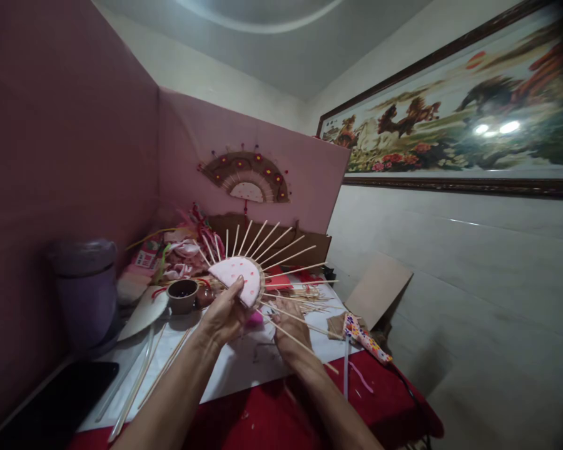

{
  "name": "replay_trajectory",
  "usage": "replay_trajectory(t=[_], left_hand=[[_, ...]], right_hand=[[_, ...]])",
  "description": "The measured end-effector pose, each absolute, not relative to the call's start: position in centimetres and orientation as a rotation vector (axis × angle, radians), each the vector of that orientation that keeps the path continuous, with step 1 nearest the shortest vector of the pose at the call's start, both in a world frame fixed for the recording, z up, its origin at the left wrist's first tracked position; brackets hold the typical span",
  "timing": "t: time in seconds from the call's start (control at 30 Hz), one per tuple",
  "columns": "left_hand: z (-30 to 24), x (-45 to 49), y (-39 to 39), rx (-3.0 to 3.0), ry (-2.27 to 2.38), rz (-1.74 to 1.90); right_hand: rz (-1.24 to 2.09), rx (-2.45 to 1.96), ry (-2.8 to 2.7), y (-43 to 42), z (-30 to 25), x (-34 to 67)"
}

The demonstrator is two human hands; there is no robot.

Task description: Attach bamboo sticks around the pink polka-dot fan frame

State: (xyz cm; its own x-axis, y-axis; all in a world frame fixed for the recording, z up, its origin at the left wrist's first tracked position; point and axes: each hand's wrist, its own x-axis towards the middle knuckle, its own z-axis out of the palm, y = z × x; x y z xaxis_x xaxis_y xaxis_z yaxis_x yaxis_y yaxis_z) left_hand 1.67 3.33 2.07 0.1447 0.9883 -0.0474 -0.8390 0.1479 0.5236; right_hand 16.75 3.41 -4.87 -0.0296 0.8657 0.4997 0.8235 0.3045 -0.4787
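A fan frame [234,272] is gripped near its lower edge by my left hand [229,312], thumb pressed on its front. Its base is a pink half-round with small red spots, and several thin wooden sticks [288,256] radiate from the curved edge. Under the lowest sticks, my right hand [293,322] is closed, with its fingers curled beside the base. The sticks partly cover these fingers, and what they hold cannot be made out. A bit of bright pink material [254,319] shows just beneath the base.
A finished fan [246,178] hangs on the pink panel. Loose sticks [304,303], a brown cup [182,297], glue sticks [134,387] and a phone [70,390] lie on the table. A flowered glue gun [368,340] is at right, a purple container [84,297] at left.
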Motion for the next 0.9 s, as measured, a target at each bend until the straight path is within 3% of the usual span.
replay_trajectory(t=[0.23, 0.47, 0.73, 0.9], left_hand=[[1.8, 2.9, 3.3, 0.419, 0.242, 1.539], [1.5, 4.3, 2.7, 0.473, 0.207, 1.573], [1.0, 4.5, 2.7, 0.531, 0.206, 1.595], [0.8, 4.7, 2.5, 0.578, 0.263, 1.671]], right_hand=[[-0.003, -1.405, -1.735, -1.9, -3.1, 16.6], [0.572, -1.051, -1.467, -2.2, -3.0, 15.1], [0.751, -0.931, -1.349, -2.0, -3.1, 13.3], [1.055, -0.785, -1.019, -1.5, -2.0, 12.2]])
